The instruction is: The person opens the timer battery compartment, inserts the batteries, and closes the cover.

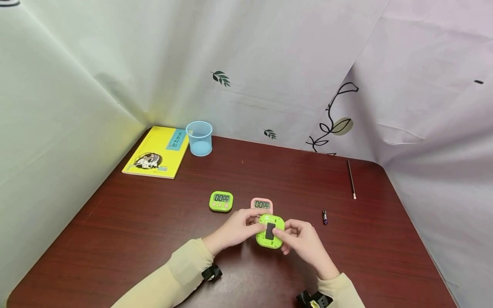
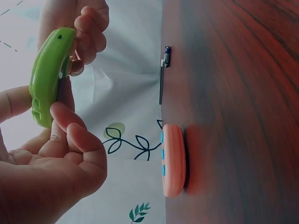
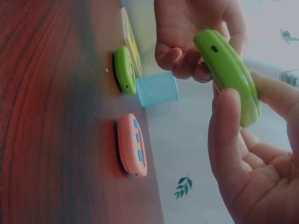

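Both hands hold a green digital timer [image 1: 265,243] over the table, its back with a dark rectangle facing up in the head view. The left hand [image 1: 238,227] pinches its left side, thumb on the back. From the right, the right hand [image 1: 306,243] grips the opposite side, its thumb at the dark rectangle. Both wrist views show the held timer [image 2: 46,74] edge-on between thumbs and fingers. A pink timer [image 3: 131,144] with blue buttons lies on the table just beyond the hands, partly covered in the head view. Left of it lies another green timer [image 1: 221,202], display up.
A small dark cylinder [image 1: 325,217], like a battery, lies right of the hands. Farther right is a pencil [image 1: 351,179]. At the back left are a yellow book [image 1: 158,145] and a light blue mesh cup [image 1: 200,143]. White curtains [image 1: 250,98] border the table.
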A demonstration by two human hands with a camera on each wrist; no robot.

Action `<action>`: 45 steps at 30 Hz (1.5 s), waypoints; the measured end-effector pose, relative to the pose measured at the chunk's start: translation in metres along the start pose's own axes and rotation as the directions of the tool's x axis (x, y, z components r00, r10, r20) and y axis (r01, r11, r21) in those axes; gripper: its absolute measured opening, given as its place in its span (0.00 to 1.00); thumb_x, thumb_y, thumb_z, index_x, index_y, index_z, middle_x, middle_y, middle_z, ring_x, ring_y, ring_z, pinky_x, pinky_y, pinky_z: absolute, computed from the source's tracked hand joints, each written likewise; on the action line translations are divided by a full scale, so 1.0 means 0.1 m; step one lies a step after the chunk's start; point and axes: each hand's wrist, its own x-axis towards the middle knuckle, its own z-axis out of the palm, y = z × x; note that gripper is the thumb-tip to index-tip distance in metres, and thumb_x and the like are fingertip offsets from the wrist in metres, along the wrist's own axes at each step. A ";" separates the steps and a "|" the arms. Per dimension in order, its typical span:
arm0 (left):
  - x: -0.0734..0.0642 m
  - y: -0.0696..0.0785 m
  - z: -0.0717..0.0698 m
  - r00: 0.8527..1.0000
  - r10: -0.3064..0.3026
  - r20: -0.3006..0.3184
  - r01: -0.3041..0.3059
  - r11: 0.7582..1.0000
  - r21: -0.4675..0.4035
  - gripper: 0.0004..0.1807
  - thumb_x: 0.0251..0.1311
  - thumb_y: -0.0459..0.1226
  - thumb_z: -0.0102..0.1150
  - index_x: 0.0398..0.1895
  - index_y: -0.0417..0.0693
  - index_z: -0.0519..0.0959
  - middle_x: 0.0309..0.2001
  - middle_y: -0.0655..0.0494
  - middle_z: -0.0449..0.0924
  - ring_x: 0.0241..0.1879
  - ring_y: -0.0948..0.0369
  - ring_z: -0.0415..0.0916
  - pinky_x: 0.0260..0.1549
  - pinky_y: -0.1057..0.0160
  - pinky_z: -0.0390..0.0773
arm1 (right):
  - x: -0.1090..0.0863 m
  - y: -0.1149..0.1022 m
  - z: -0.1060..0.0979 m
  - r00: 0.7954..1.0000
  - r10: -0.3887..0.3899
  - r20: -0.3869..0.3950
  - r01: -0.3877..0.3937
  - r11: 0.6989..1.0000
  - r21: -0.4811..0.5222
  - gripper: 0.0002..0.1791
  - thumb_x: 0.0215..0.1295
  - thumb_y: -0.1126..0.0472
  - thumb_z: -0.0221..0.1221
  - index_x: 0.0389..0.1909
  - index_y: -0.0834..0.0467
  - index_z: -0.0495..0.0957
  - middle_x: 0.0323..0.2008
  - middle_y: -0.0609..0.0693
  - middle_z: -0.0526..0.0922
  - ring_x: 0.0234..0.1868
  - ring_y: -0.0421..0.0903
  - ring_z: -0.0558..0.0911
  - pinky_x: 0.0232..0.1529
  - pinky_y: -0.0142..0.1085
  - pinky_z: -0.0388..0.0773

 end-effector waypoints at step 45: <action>-0.03 0.08 -0.05 0.999 -0.026 -0.046 0.026 1.000 0.000 0.21 0.61 0.35 0.58 0.57 0.39 0.76 0.32 0.53 0.84 0.29 0.68 0.75 0.29 0.70 0.71 | 0.01 0.06 0.02 0.950 -0.212 -0.228 0.236 0.968 0.080 0.17 0.53 0.69 0.67 0.45 0.66 0.78 0.27 0.55 0.79 0.19 0.44 0.78 0.20 0.40 0.78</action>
